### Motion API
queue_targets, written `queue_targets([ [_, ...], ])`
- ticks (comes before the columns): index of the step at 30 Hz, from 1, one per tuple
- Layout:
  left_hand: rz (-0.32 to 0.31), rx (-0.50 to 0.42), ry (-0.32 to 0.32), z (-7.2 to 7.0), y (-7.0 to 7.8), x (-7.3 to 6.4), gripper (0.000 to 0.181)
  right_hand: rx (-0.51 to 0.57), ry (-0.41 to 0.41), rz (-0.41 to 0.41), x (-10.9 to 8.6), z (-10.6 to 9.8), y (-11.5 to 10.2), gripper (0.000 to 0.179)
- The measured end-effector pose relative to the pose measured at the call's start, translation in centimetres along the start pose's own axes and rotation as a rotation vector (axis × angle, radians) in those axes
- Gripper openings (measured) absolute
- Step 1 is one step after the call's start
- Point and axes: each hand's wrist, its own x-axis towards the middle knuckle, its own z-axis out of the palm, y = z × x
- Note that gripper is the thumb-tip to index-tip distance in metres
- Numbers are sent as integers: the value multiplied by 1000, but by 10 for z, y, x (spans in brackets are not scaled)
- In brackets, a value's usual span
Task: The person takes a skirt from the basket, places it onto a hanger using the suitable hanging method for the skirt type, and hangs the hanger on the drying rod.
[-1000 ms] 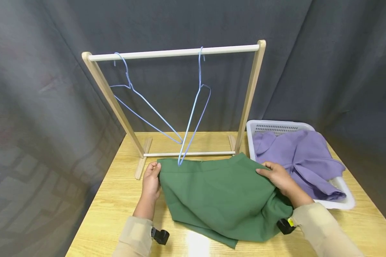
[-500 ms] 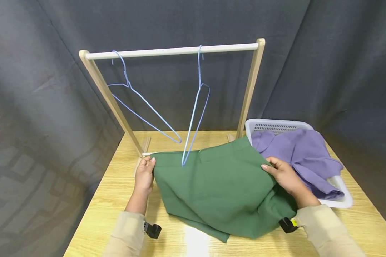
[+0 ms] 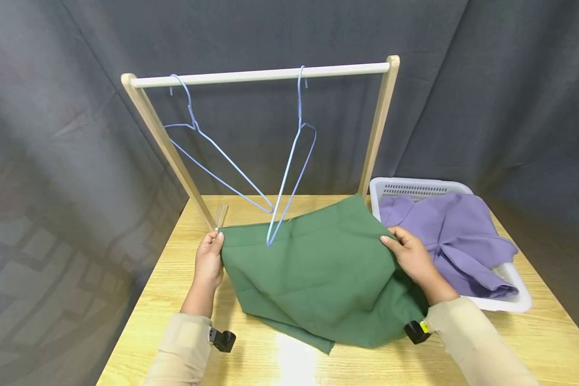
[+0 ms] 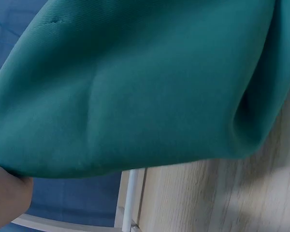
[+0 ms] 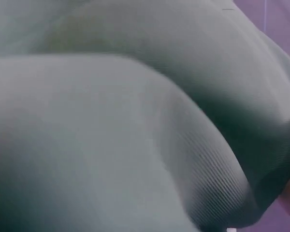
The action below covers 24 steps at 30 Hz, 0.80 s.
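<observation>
A green cloth garment with a band-like seam along its top edge is spread between both hands, its lower part draping close over the table. My left hand pinches its upper left corner between thumb and fingers. At its right side my right hand grips the edge, thumb on top. In front of the cloth's top edge dangles the lower end of a blue wire hanger. The left wrist view is mostly green cloth, with part of the left hand at lower left. Cloth nearly fills the right wrist view.
A wooden rack with a white rail stands on the table; its foot area is partly hidden by the cloth. A second blue hanger hangs at left. At right, a white basket holds purple cloth.
My left hand has moved left and up with its corner of the garment. The garment's top edge has risen and now covers more of the rack's lower bar. Both hands keep their hold.
</observation>
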Motion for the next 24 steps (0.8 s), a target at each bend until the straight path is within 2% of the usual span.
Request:
queue_targets([
  [3,-7,33,22,1,-1,0,13,-50,27,-13,7,3,-2,20],
  [7,-48,146,29,2,-2,0,16,-91,37,-34,17,6,-6,20],
  [10,-93,227,-16,0,-1,-1,26,-119,34,-42,22,7,-9,21],
  [14,-136,274,-105,-5,-1,-2,40,-127,25,-54,30,8,-11,22],
  [19,-150,254,-215,-11,-2,-5,26,-144,25,-83,41,10,-12,20],
  [22,-150,214,-230,-15,-6,-6,11,-162,43,-108,46,11,-13,18],
  [24,-149,193,-210,-18,-9,-6,4,-173,54,-121,50,11,-14,18],
])
